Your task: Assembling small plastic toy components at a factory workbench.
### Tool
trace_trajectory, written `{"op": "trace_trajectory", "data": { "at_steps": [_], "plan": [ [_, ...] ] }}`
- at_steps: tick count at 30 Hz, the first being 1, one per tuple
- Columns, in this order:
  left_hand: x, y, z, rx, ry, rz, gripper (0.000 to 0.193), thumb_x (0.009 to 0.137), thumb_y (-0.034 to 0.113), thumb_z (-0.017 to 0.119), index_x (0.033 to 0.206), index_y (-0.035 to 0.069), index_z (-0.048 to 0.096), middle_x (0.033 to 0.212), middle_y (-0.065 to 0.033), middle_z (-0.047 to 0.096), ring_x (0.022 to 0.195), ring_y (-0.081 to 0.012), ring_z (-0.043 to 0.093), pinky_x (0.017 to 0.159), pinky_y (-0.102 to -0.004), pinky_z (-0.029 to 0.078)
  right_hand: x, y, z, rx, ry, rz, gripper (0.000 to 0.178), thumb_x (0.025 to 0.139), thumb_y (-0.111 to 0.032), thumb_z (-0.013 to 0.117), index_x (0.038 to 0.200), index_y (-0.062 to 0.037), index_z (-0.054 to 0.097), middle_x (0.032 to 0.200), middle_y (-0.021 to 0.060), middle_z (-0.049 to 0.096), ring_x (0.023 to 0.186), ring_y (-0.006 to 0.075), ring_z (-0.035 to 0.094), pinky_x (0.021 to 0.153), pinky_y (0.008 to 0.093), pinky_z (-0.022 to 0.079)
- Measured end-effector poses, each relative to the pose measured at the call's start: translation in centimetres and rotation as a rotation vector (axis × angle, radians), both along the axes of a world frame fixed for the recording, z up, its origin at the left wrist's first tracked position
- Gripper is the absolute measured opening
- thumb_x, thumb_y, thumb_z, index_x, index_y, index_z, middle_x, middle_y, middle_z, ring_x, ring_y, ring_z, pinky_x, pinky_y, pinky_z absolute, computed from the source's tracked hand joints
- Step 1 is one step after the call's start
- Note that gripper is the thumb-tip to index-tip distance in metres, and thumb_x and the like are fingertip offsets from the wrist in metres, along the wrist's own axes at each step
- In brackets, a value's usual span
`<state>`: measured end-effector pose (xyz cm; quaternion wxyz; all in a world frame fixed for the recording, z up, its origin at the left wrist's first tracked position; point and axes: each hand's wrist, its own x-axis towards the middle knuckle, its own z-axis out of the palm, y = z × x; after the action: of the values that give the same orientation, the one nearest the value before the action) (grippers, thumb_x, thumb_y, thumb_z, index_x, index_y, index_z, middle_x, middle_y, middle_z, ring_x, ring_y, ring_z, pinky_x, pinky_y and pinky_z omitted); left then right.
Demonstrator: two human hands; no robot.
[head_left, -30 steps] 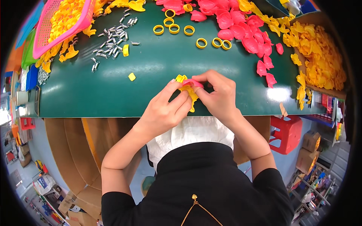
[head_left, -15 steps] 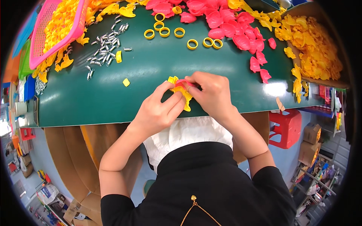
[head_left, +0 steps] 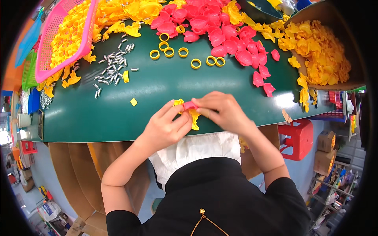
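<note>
Close to the table's near edge, my left hand is closed around a yellow plastic part with a curved, notched edge. A small pink plastic shell sits against the upper side of that part. My right hand, slightly blurred, pinches the shell's right end between thumb and fingertips. Fingers hide much of where the two pieces meet. Beyond my hands, several yellow rings lie loose on the green table. A small yellow square piece rests to the left.
Small metal spring-like pieces lie scattered at left, near a pink basket of yellow parts. Pink shells are heaped at the far middle. A cardboard box of yellow pieces stands at right. A red stool is below the table's right side.
The camera view has shifted, so the tabletop things sit a little differently in it. Both hands keep hold of the joined pieces; my right fingers have drawn slightly toward the pink shell's right end.
</note>
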<state>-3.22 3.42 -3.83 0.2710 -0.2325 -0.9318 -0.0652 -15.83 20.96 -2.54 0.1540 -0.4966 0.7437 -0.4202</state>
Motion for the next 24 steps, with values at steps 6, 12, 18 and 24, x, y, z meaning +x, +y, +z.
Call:
{"op": "trace_trajectory", "data": {
  "at_steps": [6,12,18,24],
  "plan": [
    [0.6,0.8,0.2,-0.053,0.002,0.090,0.021,0.066,0.007,0.067,0.087,0.007,0.066,0.087,-0.0022,0.064,0.089,-0.0201,0.058,0.091,-0.0432,0.050,-3.5,-1.5,2.5,0.055,0.213,0.082,0.022,0.087,-0.024,0.064,0.100,-0.0077,0.071,0.090,0.0086,0.068,0.082,0.0237,0.057,0.082,0.0341,0.044],
    [0.6,1.7,1.5,-0.100,-0.102,0.108,0.026,0.068,0.004,0.064,0.093,0.002,0.066,0.095,-0.0059,0.065,0.098,-0.0253,0.057,0.092,-0.0367,0.049,-15.6,-13.6,1.6,0.249,0.751,-0.348,0.014,0.080,-0.016,0.065,0.091,-0.0108,0.074,0.086,0.0090,0.068,0.093,0.0270,0.061,0.075,0.0411,0.052],
    [1.2,2.0,1.5,-0.121,-0.136,0.133,0.028,0.067,0.003,0.063,0.095,0.000,0.066,0.093,-0.0079,0.064,0.102,-0.0300,0.056,0.088,-0.0362,0.050,-16.2,-15.9,1.0,0.363,0.884,-0.258,0.020,0.076,-0.011,0.066,0.094,-0.0124,0.074,0.087,0.0094,0.068,0.095,0.0273,0.060,0.076,0.0386,0.053],
    [0.5,1.9,1.2,-0.022,-0.083,0.177,0.030,0.070,0.004,0.064,0.099,0.004,0.067,0.089,-0.0080,0.062,0.109,-0.0320,0.056,0.092,-0.0484,0.050,-13.3,-9.6,1.8,0.170,0.892,-0.019,0.022,0.076,-0.005,0.064,0.096,-0.0102,0.071,0.093,0.0060,0.064,0.098,0.0261,0.056,0.082,0.0369,0.050]
  ]
}}
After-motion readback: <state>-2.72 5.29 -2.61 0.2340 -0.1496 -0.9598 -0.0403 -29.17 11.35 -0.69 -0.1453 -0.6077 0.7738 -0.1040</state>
